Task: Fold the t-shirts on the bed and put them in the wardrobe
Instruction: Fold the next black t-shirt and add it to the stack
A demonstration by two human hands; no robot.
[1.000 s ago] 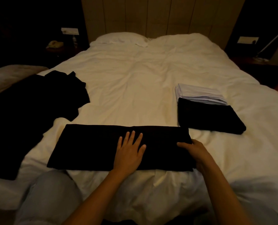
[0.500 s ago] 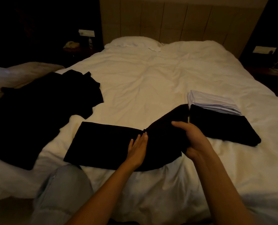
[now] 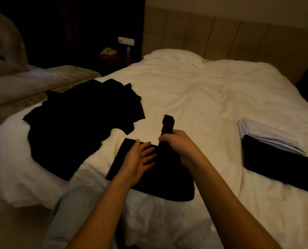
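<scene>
A black t-shirt (image 3: 165, 178), folded into a long strip, lies at the near edge of the white bed (image 3: 194, 97). My right hand (image 3: 178, 146) grips its right end and holds it raised upright over the middle of the strip. My left hand (image 3: 139, 159) rests flat with spread fingers on the strip's left half. A loose heap of black t-shirts (image 3: 81, 123) lies unfolded to the left. On the right sits a folded black t-shirt (image 3: 279, 162) with a folded white one (image 3: 268, 137) behind it.
A white pillow (image 3: 174, 55) lies at the padded headboard (image 3: 221, 36). A dark nightstand (image 3: 113, 58) with a phone stands at the back left. A second bed or couch (image 3: 24, 87) runs along the left. My knee in light trousers (image 3: 74, 209) is beside the bed's edge.
My right hand has lifted the strip's right end and swung it leftward until it stands upright. My left hand has stayed on the strip. The camera has turned left.
</scene>
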